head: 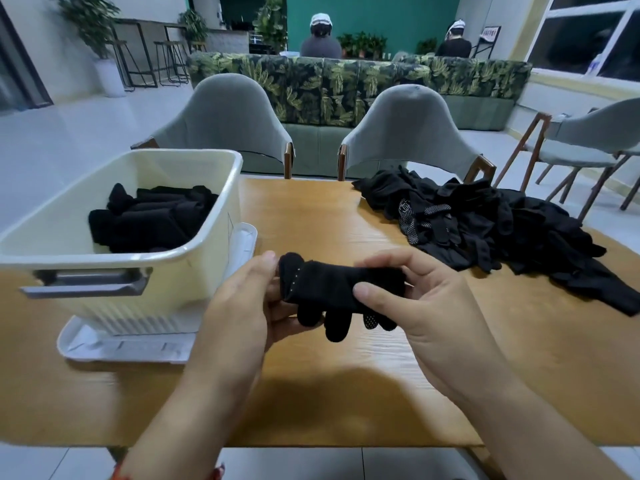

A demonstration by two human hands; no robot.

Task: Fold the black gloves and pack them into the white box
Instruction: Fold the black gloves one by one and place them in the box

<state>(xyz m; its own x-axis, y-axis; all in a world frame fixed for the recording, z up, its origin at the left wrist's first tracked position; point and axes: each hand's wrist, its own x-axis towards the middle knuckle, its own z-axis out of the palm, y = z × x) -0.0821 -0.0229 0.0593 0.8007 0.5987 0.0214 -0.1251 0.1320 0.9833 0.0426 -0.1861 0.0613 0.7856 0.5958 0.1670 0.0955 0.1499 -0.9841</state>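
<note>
Head: rolled, dotted black glove [337,284]

Your left hand's [239,306] fingers [282,318] mostly behind held glove [332,282] | glove pile [485,223] cut by right edge | white box [104,317] wall hides lower packed gloves [149,220]

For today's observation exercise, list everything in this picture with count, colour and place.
white box: one, cream-white, table left
folded gloves: several, black, inside white box
lid: one, white, under white box
loose gloves: pile, black, table right
glove bundle: one, black, between hands
table: one, wooden brown, foreground
chairs: three, grey, beyond table
sofa: one, leaf-patterned green, behind chairs
people: two, dark tops, beyond sofa
left hand: one, grips glove bundle
right hand: one, pinches glove bundle
</note>
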